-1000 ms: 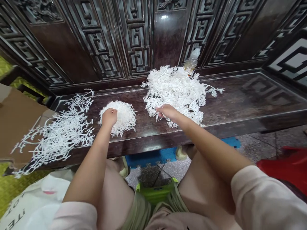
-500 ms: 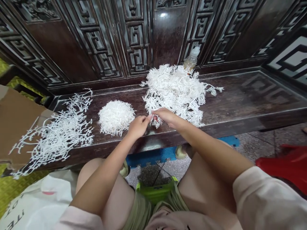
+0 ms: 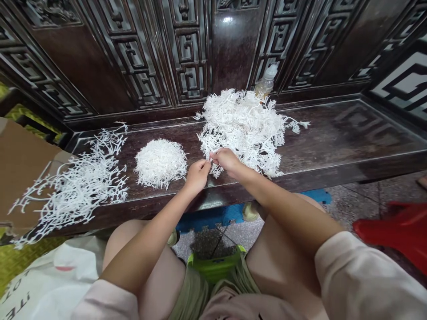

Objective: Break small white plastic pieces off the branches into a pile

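Note:
My left hand (image 3: pixel 198 174) and my right hand (image 3: pixel 227 161) meet at the fingertips near the bench's front edge, both pinched closed. A small white plastic piece shows between them, too small to make out fully. Just behind my right hand rises a large heap of white branched plastic pieces (image 3: pixel 242 120) with feathery tips. Left of my left hand is a rounded pile of short white plastic bits (image 3: pixel 161 162). Farther left lie bare white branching stems (image 3: pixel 82 184), tangled together and partly over a cardboard sheet.
The dark wooden bench (image 3: pixel 320 146) has a carved back panel. A clear bottle (image 3: pixel 267 81) with a white cap stands behind the large heap. Brown cardboard (image 3: pixel 23 169) and a white printed bag (image 3: pixel 56 275) are at left. A green stool (image 3: pixel 216 266) and red object (image 3: pixel 393 231) are lower down.
My right hand's fingers have closed from a looser curl into a pinch against my left fingertips. The piles look the same; the view has shifted slightly.

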`<move>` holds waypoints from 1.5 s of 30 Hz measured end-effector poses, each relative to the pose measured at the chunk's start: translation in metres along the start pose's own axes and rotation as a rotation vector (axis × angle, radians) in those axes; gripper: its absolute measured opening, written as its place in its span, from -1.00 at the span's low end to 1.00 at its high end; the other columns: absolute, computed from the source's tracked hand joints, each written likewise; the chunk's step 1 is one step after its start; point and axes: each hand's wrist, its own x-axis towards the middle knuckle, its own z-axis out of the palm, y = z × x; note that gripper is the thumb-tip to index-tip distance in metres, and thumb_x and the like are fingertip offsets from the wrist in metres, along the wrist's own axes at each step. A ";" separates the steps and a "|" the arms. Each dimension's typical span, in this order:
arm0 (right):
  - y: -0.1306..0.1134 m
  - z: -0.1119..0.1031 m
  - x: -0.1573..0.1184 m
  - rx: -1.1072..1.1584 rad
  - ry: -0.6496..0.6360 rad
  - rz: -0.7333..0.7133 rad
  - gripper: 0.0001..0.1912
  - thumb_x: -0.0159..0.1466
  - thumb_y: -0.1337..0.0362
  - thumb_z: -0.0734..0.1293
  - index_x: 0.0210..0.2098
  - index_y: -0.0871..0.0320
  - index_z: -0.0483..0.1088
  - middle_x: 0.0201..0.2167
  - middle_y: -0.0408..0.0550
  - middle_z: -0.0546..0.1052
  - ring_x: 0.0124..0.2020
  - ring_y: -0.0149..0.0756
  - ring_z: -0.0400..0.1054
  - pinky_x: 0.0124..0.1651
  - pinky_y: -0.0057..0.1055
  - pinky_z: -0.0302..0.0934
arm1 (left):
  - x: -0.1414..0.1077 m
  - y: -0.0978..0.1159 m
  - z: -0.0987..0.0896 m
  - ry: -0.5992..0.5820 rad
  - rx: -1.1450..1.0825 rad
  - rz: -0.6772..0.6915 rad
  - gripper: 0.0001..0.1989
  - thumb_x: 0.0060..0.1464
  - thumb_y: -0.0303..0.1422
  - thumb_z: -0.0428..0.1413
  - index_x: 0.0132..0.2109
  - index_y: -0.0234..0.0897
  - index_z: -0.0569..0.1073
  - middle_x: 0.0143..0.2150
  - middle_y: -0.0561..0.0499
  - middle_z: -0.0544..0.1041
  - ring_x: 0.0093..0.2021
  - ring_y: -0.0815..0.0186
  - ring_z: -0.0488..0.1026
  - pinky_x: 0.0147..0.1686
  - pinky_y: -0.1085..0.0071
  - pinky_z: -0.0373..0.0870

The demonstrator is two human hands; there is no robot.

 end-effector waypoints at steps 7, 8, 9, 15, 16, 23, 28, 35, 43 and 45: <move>0.003 -0.004 0.008 -0.090 0.172 0.023 -0.77 0.06 0.30 0.22 -0.69 0.19 0.18 -0.71 -0.16 0.24 -0.63 -0.49 0.08 -0.52 -0.50 0.00 | -0.015 0.010 0.008 0.029 -0.049 0.018 -0.75 -0.01 -0.37 -0.14 -0.62 -0.28 0.11 -0.62 0.12 0.13 -0.54 0.44 0.11 -0.49 0.49 0.06; 0.003 -0.014 0.014 -0.117 0.264 0.037 -0.80 0.06 0.31 0.22 -0.66 0.20 0.20 -0.66 -0.14 0.27 -0.60 -0.47 0.10 -0.48 -0.49 0.02 | -0.021 0.016 0.008 -0.017 -0.062 0.042 -0.75 -0.01 -0.37 -0.14 -0.62 -0.28 0.12 -0.62 0.11 0.14 -0.54 0.43 0.12 -0.49 0.48 0.07; 0.003 -0.025 0.019 -0.131 0.380 0.074 -0.82 0.07 0.31 0.22 -0.64 0.20 0.22 -0.62 -0.12 0.30 -0.57 -0.46 0.12 -0.46 -0.48 0.04 | -0.027 0.023 0.006 -0.075 -0.081 0.073 -0.75 -0.01 -0.37 -0.15 -0.61 -0.28 0.13 -0.61 0.10 0.16 -0.53 0.43 0.14 -0.48 0.48 0.09; 0.000 -0.057 0.019 0.000 0.001 0.210 -0.85 0.10 0.26 0.22 -0.49 0.23 0.32 -0.60 -0.08 0.34 -0.62 -0.47 0.11 -0.52 -0.47 0.06 | -0.010 0.027 -0.054 0.132 0.088 0.040 -0.79 -0.03 -0.35 -0.13 -0.57 -0.28 0.24 -0.55 0.05 0.29 -0.45 0.37 0.25 -0.41 0.46 0.15; -0.001 -0.050 0.016 0.036 -0.108 0.230 -0.84 0.11 0.25 0.22 -0.47 0.23 0.34 -0.57 -0.06 0.37 -0.61 -0.47 0.13 -0.52 -0.48 0.07 | 0.000 0.019 -0.071 0.235 0.192 0.000 -0.79 -0.03 -0.34 -0.12 -0.56 -0.28 0.25 -0.52 0.04 0.32 -0.43 0.35 0.26 -0.40 0.45 0.14; 0.011 -0.003 0.007 -0.017 -0.238 0.206 -0.83 0.09 0.27 0.25 -0.43 0.20 0.44 -0.52 -0.07 0.41 -0.65 -0.53 0.03 -0.60 -0.54 -0.04 | 0.035 -0.054 -0.127 0.318 0.707 -0.396 -0.75 -0.07 -0.32 -0.06 -0.23 -0.22 0.41 -0.27 -0.11 0.44 -0.26 0.14 0.34 -0.31 0.30 0.18; 0.019 -0.005 0.009 0.018 -0.255 0.179 -0.85 0.06 0.26 0.29 -0.42 0.20 0.44 -0.58 -0.12 0.40 -0.70 -0.57 -0.01 -0.62 -0.54 -0.09 | 0.034 -0.045 -0.095 0.385 0.869 -0.283 -0.65 -0.05 -0.27 -0.05 -0.09 -0.27 0.34 -0.09 -0.25 0.33 -0.07 0.01 0.24 -0.17 0.16 0.12; 0.005 -0.004 -0.001 0.190 -0.208 0.176 -0.91 0.03 0.33 0.31 -0.52 0.24 0.41 -0.51 -0.07 0.48 -0.60 -0.54 0.20 -0.54 -0.57 0.07 | 0.002 0.007 -0.040 0.010 0.627 0.166 -0.67 0.05 -0.11 -0.15 -0.28 -0.22 0.38 -0.34 -0.03 0.41 -0.31 0.27 0.31 -0.25 0.34 0.13; 0.004 -0.005 -0.001 0.323 -0.226 0.257 -0.95 0.02 0.39 0.27 -0.50 0.28 0.36 -0.57 -0.04 0.45 -0.56 -0.46 0.29 -0.42 -0.51 0.20 | -0.017 0.008 -0.009 0.012 0.822 0.228 -0.71 -0.04 -0.26 0.03 -0.15 -0.26 0.31 -0.25 -0.08 0.41 -0.19 0.17 0.31 -0.21 0.30 0.08; 0.002 -0.006 -0.001 0.310 -0.250 0.259 -0.92 0.04 0.36 0.26 -0.47 0.26 0.35 -0.54 -0.04 0.44 -0.53 -0.44 0.30 -0.37 -0.48 0.21 | -0.015 0.007 -0.008 0.053 0.812 0.228 -0.76 0.00 -0.33 -0.02 -0.15 -0.27 0.33 -0.27 -0.09 0.42 -0.19 0.17 0.31 -0.20 0.29 0.09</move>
